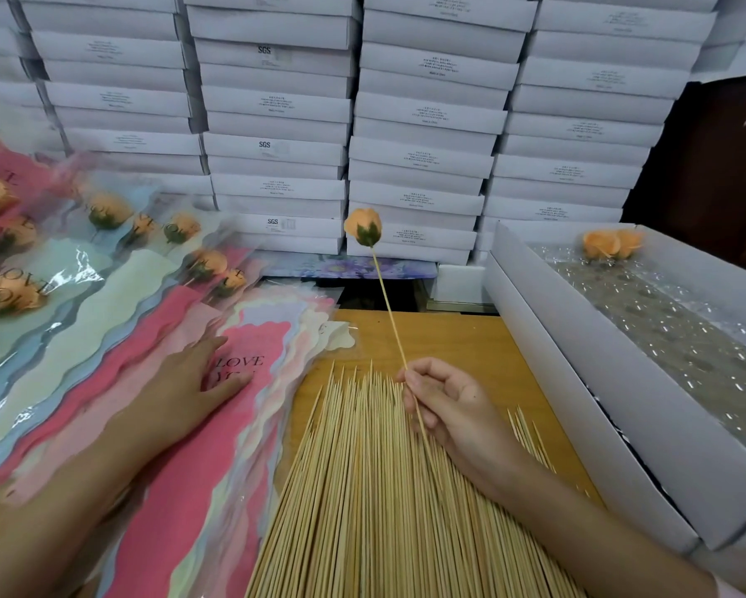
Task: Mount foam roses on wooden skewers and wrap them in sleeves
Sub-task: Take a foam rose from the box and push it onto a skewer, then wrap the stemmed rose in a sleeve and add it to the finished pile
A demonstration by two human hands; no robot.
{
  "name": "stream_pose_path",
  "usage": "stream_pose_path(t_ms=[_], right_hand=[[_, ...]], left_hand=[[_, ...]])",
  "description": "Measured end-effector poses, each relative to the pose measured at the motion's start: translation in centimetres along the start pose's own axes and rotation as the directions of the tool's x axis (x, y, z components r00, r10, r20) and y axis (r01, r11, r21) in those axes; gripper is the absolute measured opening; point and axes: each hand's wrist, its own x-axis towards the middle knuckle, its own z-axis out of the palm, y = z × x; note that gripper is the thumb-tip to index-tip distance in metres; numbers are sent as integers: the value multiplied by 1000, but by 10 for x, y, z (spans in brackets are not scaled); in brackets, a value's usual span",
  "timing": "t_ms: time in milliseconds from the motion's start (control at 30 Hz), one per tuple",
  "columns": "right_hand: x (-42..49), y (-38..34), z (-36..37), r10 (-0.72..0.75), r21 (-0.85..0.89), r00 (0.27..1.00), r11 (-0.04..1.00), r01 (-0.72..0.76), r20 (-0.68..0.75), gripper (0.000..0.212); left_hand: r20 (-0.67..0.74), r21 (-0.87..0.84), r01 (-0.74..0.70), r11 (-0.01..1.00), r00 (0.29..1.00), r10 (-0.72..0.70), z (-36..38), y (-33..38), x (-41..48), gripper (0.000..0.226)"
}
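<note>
While the right hand (449, 403) is pinching a wooden skewer (390, 315) with an orange foam rose (362, 226) on top, it is holding it up over the skewer pile (362, 489). The left hand (194, 373) is lying flat, fingers straight, on a pink sleeve (216, 446).

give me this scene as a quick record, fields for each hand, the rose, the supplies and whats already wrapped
left hand: left hand lies flat, fingers straight, on the top pink sleeve
right hand: right hand pinches the skewer low on its shaft
rose: orange rose on the skewer's tip, raised, unwrapped
supplies: skewer pile fanned on the wooden table; loose roses in the open white box at right
wrapped: wrapped roses lying at left
background: stacked white boxes
</note>
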Motion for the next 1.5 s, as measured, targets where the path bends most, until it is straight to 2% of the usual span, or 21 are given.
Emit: stream_pose_path(t_ms=[233, 433, 533, 900, 1067, 1233, 1333, 1400, 1500], right_hand=[[1, 2, 0, 16, -18, 1000, 1000, -16, -4, 15], [1, 3, 1, 10, -16, 1000, 1000, -10, -7, 14], [1, 3, 1, 9, -19, 1000, 1000, -9, -6, 14], [0, 2, 2, 10, -47, 1000, 999, -11, -27, 15], [0, 2, 2, 11, -55, 999, 998, -13, -30, 16], [0, 2, 2, -3, -43, 999, 999, 1, -37, 15], [0, 2, 2, -22, -23, 999, 1000, 21, -45, 22], [0, 1, 2, -26, -13, 998, 1000, 26, -54, 29], [1, 2, 1, -28, -3, 998, 1000, 27, -63, 30]], left_hand=[[-2, -109, 8, 994, 1000, -9, 0, 3, -1, 96], [-22, -197, -4, 980, 1000, 0, 3, 2, 0, 81], [-60, -179, -28, 983, 998, 17, 5, 2, 0, 77], [-158, -296, -80, 952, 987, 34, 5, 9, -1, 69], [-225, -330, -162, 930, 970, 90, 1, 16, -4, 68], [-189, -441, -173, 881, 977, 98, 1, 17, -5, 76], [-176, -478, -120, 870, 984, 39, 0, 19, -4, 85], [-184, -525, -84, 847, 983, -16, -2, 20, -5, 79], [-151, -715, -53, 697, 985, -80, -3, 22, -9, 64]])
